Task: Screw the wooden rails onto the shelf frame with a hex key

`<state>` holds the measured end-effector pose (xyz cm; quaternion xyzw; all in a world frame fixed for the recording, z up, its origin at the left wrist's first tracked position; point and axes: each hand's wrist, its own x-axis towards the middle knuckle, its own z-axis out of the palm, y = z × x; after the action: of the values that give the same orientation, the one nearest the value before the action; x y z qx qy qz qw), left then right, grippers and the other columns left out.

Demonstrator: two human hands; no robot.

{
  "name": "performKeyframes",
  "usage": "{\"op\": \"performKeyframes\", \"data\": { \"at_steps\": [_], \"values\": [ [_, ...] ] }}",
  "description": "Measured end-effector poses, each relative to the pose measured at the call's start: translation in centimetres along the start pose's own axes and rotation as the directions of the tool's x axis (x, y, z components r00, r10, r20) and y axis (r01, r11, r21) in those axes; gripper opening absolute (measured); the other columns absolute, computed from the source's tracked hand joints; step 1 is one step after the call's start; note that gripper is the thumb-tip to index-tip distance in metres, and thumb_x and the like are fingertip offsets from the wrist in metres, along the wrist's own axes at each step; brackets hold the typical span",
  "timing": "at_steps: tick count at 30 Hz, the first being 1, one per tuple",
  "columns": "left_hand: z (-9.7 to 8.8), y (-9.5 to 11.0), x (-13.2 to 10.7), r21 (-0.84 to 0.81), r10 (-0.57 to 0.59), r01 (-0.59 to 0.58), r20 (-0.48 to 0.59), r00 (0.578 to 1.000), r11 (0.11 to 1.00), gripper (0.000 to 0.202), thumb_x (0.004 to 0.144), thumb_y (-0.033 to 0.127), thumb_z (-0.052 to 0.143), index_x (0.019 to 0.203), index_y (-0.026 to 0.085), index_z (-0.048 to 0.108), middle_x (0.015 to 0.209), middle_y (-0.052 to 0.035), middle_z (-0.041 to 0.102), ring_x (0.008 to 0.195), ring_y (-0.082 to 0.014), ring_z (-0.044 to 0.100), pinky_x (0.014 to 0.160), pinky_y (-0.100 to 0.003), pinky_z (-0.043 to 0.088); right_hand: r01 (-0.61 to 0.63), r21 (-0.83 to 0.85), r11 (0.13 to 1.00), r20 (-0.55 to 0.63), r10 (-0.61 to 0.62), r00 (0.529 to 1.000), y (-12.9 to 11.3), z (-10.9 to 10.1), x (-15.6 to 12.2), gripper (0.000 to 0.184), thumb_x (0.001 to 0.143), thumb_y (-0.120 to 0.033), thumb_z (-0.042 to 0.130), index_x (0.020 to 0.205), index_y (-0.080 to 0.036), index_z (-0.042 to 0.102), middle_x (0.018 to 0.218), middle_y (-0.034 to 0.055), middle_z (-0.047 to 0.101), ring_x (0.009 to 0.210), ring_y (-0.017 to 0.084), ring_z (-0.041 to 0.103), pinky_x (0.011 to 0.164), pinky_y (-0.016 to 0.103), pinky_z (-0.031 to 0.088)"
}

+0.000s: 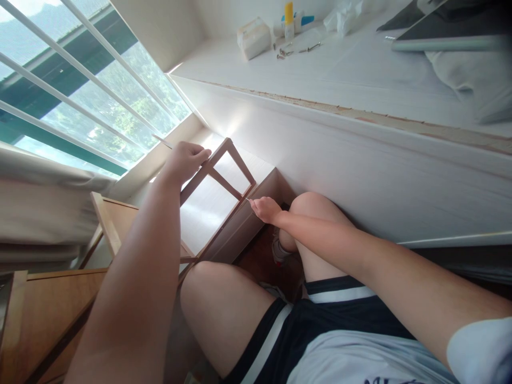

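Observation:
My left hand (184, 160) is closed around the top rail of a wooden frame (229, 186), which leans between my knees and a white cabinet wall. My right hand (264, 208) is pinched shut at the frame's right side rail, with something small and thin, perhaps a screw, sticking out of the fingertips toward the wood. Both forearms reach forward over my bare knees.
A white countertop (340, 69) above holds loose screws (285, 52), a white box (253, 37), small bottles (288, 20) and a plastic bag. More wooden panels (48, 309) lie at lower left below a barred window (80, 85). A white cloth (472, 80) lies at upper right.

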<state>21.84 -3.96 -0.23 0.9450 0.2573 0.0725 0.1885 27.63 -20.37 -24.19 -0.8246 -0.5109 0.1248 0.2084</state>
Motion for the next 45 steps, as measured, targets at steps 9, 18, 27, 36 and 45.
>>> {"op": "performKeyframes", "data": {
  "at_steps": [9, 18, 27, 36, 45],
  "values": [
    [0.0, -0.3, 0.1, 0.008, 0.016, -0.016, -0.004, 1.0, 1.0, 0.037, 0.08, 0.04, 0.053, 0.052, 0.018, 0.045, 0.048, 0.0016, 0.031, 0.045, -0.0071, 0.027, 0.048, -0.029, 0.02, -0.012, 0.083, 0.997, -0.021, 0.013, 1.0, -0.1, 0.2, -0.8, 0.062, 0.105, -0.044, 0.01, 0.092, -0.018, 0.065, 0.088, 0.0089, 0.074, 0.084, 0.02, 0.069, 0.07, 0.027, 0.039],
    [0.2, -0.5, 0.4, 0.0, 0.012, -0.012, -0.015, 1.0, 1.0, 0.035, 0.079, 0.04, 0.053, 0.051, 0.019, 0.045, 0.046, 0.0027, 0.032, 0.043, -0.0083, 0.03, 0.046, -0.028, 0.021, 0.025, 0.047, 0.999, -0.056, -0.022, 0.998, -0.1, -0.8, -1.5, 0.041, 0.104, -0.038, 0.024, 0.102, -0.016, 0.059, 0.096, 0.0115, 0.071, 0.085, 0.023, 0.067, 0.069, 0.028, 0.04],
    [-0.1, 0.1, 0.1, 0.005, 0.047, -0.047, -0.007, 0.999, 0.999, 0.035, 0.08, 0.034, 0.052, 0.05, 0.018, 0.041, 0.046, 0.0028, 0.033, 0.044, -0.0083, 0.032, 0.047, -0.028, 0.023, 0.113, 0.037, 0.993, -0.047, -0.111, 0.993, -0.4, 0.0, -1.5, 0.031, 0.102, -0.03, 0.031, 0.096, -0.016, 0.058, 0.095, 0.0109, 0.07, 0.085, 0.021, 0.065, 0.071, 0.028, 0.039],
    [0.1, -0.5, 0.3, -0.025, 0.026, -0.027, -0.01, 1.0, 0.999, 0.036, 0.08, 0.038, 0.053, 0.051, 0.018, 0.042, 0.047, 0.0025, 0.032, 0.044, -0.0077, 0.028, 0.047, -0.029, 0.021, -0.04, 0.124, 0.991, -0.133, 0.057, 0.99, 0.6, -0.1, -0.7, 0.035, 0.104, -0.032, 0.025, 0.098, -0.017, 0.056, 0.093, 0.0098, 0.07, 0.083, 0.021, 0.065, 0.067, 0.028, 0.036],
    [0.1, -0.2, 0.2, -0.045, 0.014, -0.015, -0.021, 1.0, 0.999, 0.03, 0.075, 0.033, 0.053, 0.051, 0.018, 0.045, 0.049, 0.0017, 0.031, 0.046, -0.0081, 0.027, 0.049, -0.03, 0.02, -0.054, 0.243, 0.969, -0.143, 0.09, 0.986, 0.7, -0.2, -0.5, 0.036, 0.102, -0.035, 0.028, 0.091, -0.019, 0.059, 0.082, 0.0044, 0.068, 0.073, 0.017, 0.06, 0.064, 0.026, 0.034]
  ]
}}
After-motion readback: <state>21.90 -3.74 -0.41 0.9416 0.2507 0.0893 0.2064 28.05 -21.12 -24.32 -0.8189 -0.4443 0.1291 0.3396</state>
